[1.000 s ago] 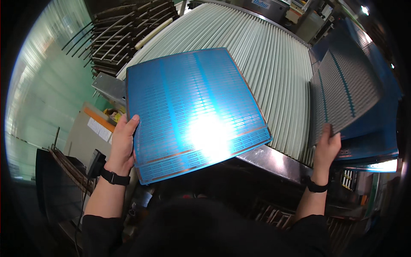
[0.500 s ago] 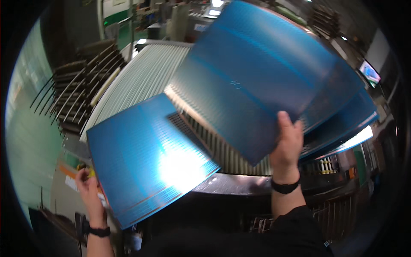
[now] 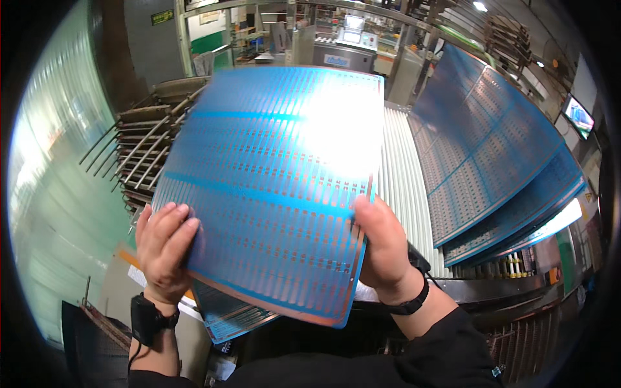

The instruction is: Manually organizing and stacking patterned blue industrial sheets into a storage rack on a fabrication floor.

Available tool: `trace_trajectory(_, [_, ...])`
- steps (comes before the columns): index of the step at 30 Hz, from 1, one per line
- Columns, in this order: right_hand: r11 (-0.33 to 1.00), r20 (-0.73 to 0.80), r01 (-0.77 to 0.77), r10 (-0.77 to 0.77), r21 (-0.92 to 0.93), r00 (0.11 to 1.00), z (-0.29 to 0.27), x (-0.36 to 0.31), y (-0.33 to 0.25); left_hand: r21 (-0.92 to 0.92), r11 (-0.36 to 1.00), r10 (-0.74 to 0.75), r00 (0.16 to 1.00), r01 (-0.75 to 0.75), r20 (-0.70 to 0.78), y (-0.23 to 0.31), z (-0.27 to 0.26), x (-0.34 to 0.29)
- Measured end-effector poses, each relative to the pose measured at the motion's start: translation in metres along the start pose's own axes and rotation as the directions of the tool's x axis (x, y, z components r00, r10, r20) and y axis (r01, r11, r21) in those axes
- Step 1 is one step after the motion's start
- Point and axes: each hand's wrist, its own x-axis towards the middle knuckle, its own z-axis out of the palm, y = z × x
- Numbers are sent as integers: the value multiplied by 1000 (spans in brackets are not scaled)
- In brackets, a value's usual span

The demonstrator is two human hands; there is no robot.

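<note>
Both hands grip a blue panel [image 3: 272, 187].
Left hand [image 3: 163, 249] and right hand [image 3: 383, 249] clasp its lower corners; seemingly a second panel [image 3: 226, 315] sits underneath, above the rollers [image 3: 402, 174].

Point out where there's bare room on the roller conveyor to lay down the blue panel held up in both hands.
Bare rollers show in a strip between the held blue panel and the stack of blue panels on the right. The right side is crowded by that stack. The left hand and right hand grip the panel's lower corners.
</note>
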Motion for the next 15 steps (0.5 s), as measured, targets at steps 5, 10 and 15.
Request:
trace_trajectory(5, [864, -21, 229, -266, -449, 964, -30, 42, 8, -726, 459, -726, 687, 512, 26, -27, 1, -28])
trace_trajectory(10, [650, -229, 85, -382, -755, 895, -96, 74, 39, -871, -182, -753, 506, 456, 422, 4, 6, 8])
trace_trajectory(15, [842, -226, -83, -47, -533, 973, -79, 65, 43, -747, -340, -661, 420, 571, 622, -1, 16, -33])
